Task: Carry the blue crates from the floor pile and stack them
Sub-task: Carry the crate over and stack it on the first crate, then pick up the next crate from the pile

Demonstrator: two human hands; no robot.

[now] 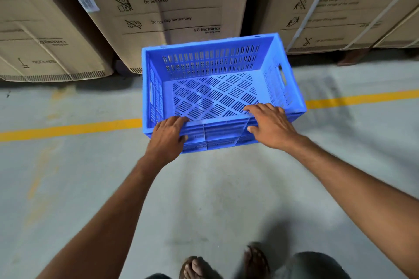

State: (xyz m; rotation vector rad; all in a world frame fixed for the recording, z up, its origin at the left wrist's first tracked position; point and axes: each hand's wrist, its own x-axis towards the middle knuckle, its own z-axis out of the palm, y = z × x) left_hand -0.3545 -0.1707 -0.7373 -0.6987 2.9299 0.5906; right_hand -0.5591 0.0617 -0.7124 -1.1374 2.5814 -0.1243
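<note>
An empty blue slotted crate (213, 68) is in the centre of the view, in front of the cardboard boxes. It may sit on another blue crate, of which only the ribbed front wall shows below the rim; I cannot tell. My left hand (169, 136) grips the near rim at its left, fingers hooked over the edge and thumb on the outer wall. My right hand (271, 124) grips the near rim at its right, fingers reaching inside and thumb outside.
Tall cardboard appliance boxes (172, 2) stand close behind the crate, with more at the left (45, 47) and right (340, 11). A yellow line (68, 130) crosses the grey concrete floor (215, 199). My sandalled feet (226, 265) are at the bottom edge.
</note>
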